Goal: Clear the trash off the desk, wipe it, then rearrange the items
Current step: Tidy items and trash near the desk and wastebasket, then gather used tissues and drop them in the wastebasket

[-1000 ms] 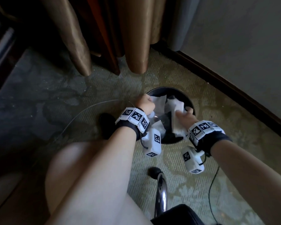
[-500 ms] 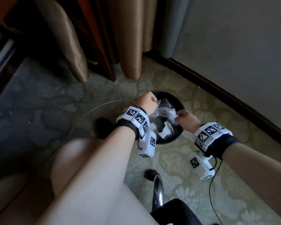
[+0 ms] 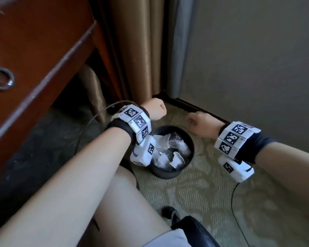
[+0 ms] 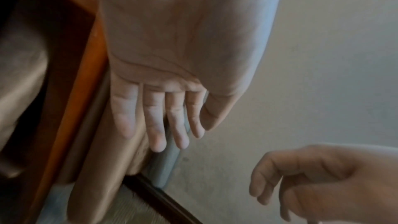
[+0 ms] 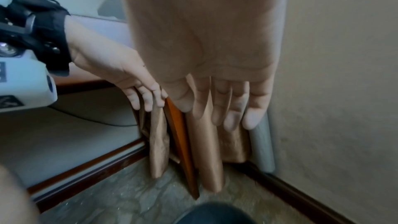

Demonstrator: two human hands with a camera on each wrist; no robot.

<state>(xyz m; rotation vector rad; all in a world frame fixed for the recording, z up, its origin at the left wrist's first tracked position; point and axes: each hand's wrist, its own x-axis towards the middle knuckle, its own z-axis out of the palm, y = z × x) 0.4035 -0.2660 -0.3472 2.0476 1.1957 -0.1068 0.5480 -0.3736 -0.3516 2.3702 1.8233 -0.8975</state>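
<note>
Both hands are hanging empty above the floor, the left hand [image 3: 154, 111] and right hand [image 3: 202, 124] with fingers [image 4: 158, 125] loosely extended, gripping nothing. Beside the counter [image 3: 34, 56] the bin [image 3: 190, 163] is sitting on the carpet, holding the trash [image 3: 169, 150], crumpled white tissues and wrappers, wholly inside its rim. Next, I judge, the hands are best lifting straight clear of the rim before turning back for a cloth.
</note>
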